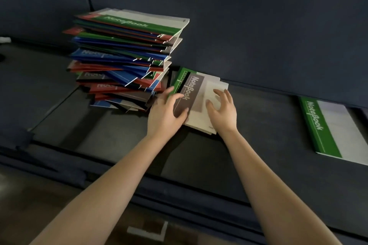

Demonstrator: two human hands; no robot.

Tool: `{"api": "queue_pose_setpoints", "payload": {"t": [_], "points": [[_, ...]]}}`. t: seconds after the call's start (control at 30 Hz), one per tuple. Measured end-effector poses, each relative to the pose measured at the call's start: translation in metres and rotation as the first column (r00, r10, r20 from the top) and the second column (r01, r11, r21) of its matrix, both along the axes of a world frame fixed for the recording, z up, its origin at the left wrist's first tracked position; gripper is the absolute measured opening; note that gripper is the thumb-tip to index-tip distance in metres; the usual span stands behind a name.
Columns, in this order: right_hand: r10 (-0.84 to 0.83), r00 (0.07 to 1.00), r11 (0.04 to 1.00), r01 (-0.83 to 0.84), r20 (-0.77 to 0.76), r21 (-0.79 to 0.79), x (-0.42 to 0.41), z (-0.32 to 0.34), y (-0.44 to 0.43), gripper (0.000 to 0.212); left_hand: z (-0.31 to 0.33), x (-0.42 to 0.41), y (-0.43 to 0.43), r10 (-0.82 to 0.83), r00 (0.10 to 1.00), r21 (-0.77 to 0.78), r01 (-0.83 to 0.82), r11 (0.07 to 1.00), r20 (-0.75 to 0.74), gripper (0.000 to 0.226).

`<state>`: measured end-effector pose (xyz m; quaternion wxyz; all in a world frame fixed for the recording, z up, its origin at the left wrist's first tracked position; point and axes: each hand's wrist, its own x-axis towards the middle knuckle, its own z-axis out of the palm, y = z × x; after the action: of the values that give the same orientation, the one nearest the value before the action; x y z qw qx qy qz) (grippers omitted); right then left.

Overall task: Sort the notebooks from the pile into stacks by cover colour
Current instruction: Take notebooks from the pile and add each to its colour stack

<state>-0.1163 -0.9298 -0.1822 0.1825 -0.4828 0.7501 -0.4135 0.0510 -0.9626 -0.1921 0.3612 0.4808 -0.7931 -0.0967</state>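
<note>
Tall, untidy pile of notebooks (123, 59) on the sofa seat (258, 125), near its back edge, left of centre. Mixed covers in it: green, blue, red, dark grey, edges fanned out unevenly. Green-banded notebook (139, 24) on top.

Just right of the pile, touching its foot: grey-banded notebook (197, 95), lying flat on the seat over a green one (180, 77). Only the green spine strip and far corner of that one showing past its left edge.

Left hand (165, 111) wide, fingers spread across the grey band and spine side of the grey-banded notebook, thumb on the cover. Cannot tell whether any finger hooks under the edge.

Right hand (224, 111) wide too, fingers splayed and slightly arched, tips pressing the pale part of the same cover. Holds nothing.

Single green-banded notebook (326, 129) flat by the right edge of the seat, well apart from the hands, its right side cut by the frame.

Dark backrest (239, 26) behind everything. Strip of brown floor (29, 195) at the seat's front edge, with a white L-shaped mark (147, 232) on it.
</note>
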Motion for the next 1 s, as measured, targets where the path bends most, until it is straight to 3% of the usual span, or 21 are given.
{"api": "queue_pose_setpoints", "payload": {"t": [0.1,0.23,0.43,0.63,0.9,1.0], "points": [[-0.042,0.998,0.999,0.043,0.045,-0.025,-0.003,0.003,0.001,0.053,-0.001,0.0,0.004,-0.064,0.997,-0.121,0.07,0.99,0.05,0.031],[-0.081,0.993,0.997,0.08,0.087,0.012,-0.007,0.005,0.0,0.061,-0.004,-0.001,0.009,-0.119,0.986,-0.16,0.137,0.978,0.121,0.028],[-0.127,0.971,0.988,0.143,0.203,-0.065,-0.011,0.001,0.002,0.054,-0.003,-0.002,0.008,-0.214,0.966,-0.146,0.235,0.961,0.144,0.029],[-0.134,0.952,0.977,0.173,0.275,-0.122,-0.015,0.003,0.005,0.036,-0.002,0.0,0.01,-0.276,0.96,-0.034,0.278,0.96,0.058,0.037],[-0.179,0.93,0.95,0.249,0.322,-0.19,-0.015,-0.002,0.005,0.036,-0.003,-0.002,0.01,-0.249,0.967,-0.014,0.25,0.968,0.053,0.038],[-0.182,0.894,0.945,0.274,0.409,-0.179,-0.018,-0.003,0.006,0.037,-0.003,-0.004,0.008,-0.234,0.971,-0.029,0.235,0.971,0.056,0.037]]}}
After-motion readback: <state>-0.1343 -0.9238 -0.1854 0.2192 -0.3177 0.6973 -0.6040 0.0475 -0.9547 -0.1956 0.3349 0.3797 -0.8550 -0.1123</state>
